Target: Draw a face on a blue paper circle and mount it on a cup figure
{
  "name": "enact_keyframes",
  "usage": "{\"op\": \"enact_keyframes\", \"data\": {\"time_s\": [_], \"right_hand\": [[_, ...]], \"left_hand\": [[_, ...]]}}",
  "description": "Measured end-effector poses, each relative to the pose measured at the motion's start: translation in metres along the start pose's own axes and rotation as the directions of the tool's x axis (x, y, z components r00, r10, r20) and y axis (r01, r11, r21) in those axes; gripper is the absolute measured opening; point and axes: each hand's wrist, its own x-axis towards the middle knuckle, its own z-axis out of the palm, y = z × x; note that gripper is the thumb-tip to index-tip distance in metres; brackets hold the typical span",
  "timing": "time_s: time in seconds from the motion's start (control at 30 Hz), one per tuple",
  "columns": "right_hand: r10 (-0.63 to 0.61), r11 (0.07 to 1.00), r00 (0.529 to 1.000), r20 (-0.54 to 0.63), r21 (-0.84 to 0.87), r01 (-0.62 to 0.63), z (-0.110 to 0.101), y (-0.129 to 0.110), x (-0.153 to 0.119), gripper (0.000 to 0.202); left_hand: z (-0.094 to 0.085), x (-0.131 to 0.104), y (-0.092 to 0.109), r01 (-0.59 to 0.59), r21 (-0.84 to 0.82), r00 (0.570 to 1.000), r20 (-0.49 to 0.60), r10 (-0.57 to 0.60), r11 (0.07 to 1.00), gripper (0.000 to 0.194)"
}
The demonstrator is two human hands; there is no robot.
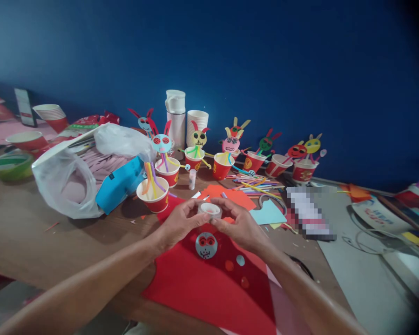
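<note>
White tape roll (215,214); red paper (209,293); blue wall (251,56).

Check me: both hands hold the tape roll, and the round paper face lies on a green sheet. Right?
Not quite: the sheet is red, not green, as the head view shows. The left hand and right hand do hold the tape roll, and the round paper face lies on that sheet.

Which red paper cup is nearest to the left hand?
The frontmost red paper cup, holding orange, yellow and purple fuzzy stems; no other stands as near the left hand.
</note>
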Motion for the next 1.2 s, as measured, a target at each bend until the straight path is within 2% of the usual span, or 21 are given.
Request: {"op": "enact_keyframes", "data": {"time_s": [0.2,0.53,0.93,1.07,1.2], "right_hand": [[-0.030,1.000,1.000,-0.011,-0.003,0.030,0.000,0.003,0.001,0.052],[-0.057,0.998,0.998,-0.012,0.003,0.057,-0.001,0.007,0.002,0.051],[-0.057,0.997,0.996,-0.071,-0.049,0.054,0.000,0.012,0.001,0.051],[-0.068,0.997,0.993,-0.098,-0.027,0.065,0.001,0.010,0.002,0.053],[-0.026,0.999,0.993,-0.113,0.035,0.030,-0.003,0.002,-0.005,0.049]], "left_hand": [[-0.002,0.002,-0.006,-0.062,0.071,0.996,-0.053,0.066,0.996,0.043],[-0.004,0.004,-0.011,-0.066,0.124,0.992,-0.095,0.078,0.990,0.041],[-0.002,0.003,-0.010,-0.104,0.175,0.970,-0.200,0.139,0.979,0.036],[-0.001,0.002,-0.007,-0.081,0.150,0.980,-0.170,0.107,0.985,0.040],[0.003,0.004,-0.005,-0.062,0.191,0.986,-0.143,0.090,0.980,0.036]]}}
